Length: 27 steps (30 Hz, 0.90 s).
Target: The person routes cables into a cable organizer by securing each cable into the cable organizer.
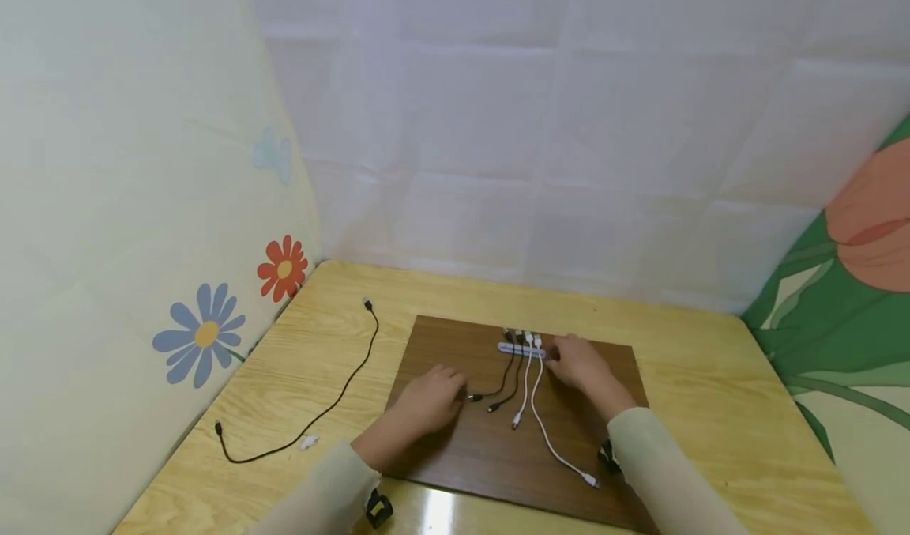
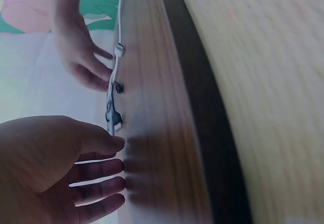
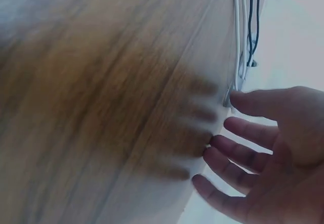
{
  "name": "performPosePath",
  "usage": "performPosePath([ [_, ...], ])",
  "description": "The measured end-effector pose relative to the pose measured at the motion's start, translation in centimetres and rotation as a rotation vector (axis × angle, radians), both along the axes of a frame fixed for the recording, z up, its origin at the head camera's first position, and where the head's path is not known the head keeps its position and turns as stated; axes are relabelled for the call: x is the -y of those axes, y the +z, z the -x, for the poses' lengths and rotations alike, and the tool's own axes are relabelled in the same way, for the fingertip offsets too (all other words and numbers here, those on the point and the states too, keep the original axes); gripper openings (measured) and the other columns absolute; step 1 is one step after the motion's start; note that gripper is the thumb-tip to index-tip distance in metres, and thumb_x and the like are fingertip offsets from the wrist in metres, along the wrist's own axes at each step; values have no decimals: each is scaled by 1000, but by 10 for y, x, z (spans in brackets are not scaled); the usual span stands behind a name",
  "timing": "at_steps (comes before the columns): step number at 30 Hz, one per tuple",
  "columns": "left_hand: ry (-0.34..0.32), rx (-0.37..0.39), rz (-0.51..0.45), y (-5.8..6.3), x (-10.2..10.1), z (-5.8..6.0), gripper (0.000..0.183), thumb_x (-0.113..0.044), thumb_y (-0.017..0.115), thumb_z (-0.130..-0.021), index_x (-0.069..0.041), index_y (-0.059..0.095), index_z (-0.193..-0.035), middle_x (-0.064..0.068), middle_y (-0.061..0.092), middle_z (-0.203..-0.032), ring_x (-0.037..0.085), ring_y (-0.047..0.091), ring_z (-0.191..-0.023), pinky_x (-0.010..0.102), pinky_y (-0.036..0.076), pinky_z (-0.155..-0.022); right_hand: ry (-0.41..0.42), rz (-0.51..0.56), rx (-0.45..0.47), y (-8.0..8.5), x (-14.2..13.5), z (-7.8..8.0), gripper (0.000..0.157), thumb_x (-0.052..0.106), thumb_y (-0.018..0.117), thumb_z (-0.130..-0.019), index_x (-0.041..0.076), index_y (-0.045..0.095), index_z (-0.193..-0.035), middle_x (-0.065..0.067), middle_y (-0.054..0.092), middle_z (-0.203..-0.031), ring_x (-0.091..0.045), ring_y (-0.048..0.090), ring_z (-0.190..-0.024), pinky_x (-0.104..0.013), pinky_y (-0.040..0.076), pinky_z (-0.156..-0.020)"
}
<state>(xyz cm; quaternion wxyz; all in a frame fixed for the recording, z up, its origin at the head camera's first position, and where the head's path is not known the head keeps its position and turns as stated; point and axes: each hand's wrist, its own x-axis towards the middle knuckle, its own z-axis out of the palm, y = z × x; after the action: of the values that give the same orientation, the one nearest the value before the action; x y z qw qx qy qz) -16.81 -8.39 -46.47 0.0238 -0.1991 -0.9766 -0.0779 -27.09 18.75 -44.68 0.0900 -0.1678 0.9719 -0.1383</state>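
Note:
A pale cable clip strip [image 1: 505, 348] lies near the far edge of a dark brown wooden board [image 1: 483, 468]. Two black cables [image 1: 505, 377] and two white cables [image 1: 538, 412] run through it, their loose ends lying toward the near side. My right hand [image 1: 579, 363] is at the strip's right end, thumb tip right by it, with spread, relaxed fingers over the board in the right wrist view. Left of the black cable ends, my left hand [image 1: 430, 399] has its fingertips at the board's surface, fingers apart and nothing between them.
Another black cable [image 1: 346, 389] curves across the light wooden table [image 1: 711, 377] left of the board. Close to its lower bend lies a small white piece [image 1: 309, 442]. White sheeting [image 1: 498, 124] rises behind the table, with flowered sheets at both sides.

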Motion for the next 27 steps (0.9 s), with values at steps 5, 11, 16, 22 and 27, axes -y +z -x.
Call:
performPosePath([
  [5, -39, -54, 7, -13, 15, -5, 10, -19, 73, -92, -15, 70, -100, 1, 68, -104, 19, 62, -98, 32, 57, -80, 28, -80, 47, -5, -14, -16, 54, 31, 71, -96, 3, 57, -140, -28, 51, -141, -53, 44, -131, -66, 41, -103],
  [11, -40, -61, -17, -10, 39, -10, 11, -15, 74, -92, -13, 69, -101, 6, 68, -115, 25, 62, -108, 39, 56, -90, 33, -84, 153, 0, -33, -23, 79, 43, 76, -89, 5, 45, -151, -32, 32, -156, -60, 30, -139, -71, 31, -108],
  [16, -48, -66, -19, -9, 53, -14, 15, -14, 74, -91, -12, 69, -104, 5, 66, -109, 24, 61, -104, 38, 56, -85, 62, -68, 161, 4, -43, -32, 87, 45, 80, -83, 2, 44, -150, -39, 29, -153, -64, 27, -138, -73, 28, -108],
  [22, -39, -48, -15, -6, 57, -16, 21, -17, 71, -94, -9, 69, -114, 6, 66, -114, 24, 61, -107, 39, 55, -91, 57, -52, 162, 8, -51, -41, 91, 46, 82, -82, 1, 42, -150, -41, 26, -153, -67, 22, -138, -76, 26, -107],
  [27, -25, 1, -21, 0, 57, -19, 28, -19, 70, -96, -6, 67, -121, 9, 64, -121, 27, 59, -114, 42, 53, -96, 67, -59, 169, 12, -59, -52, 94, 47, 81, -82, -1, 40, -151, -42, 24, -154, -68, 20, -137, -78, 27, -104],
])
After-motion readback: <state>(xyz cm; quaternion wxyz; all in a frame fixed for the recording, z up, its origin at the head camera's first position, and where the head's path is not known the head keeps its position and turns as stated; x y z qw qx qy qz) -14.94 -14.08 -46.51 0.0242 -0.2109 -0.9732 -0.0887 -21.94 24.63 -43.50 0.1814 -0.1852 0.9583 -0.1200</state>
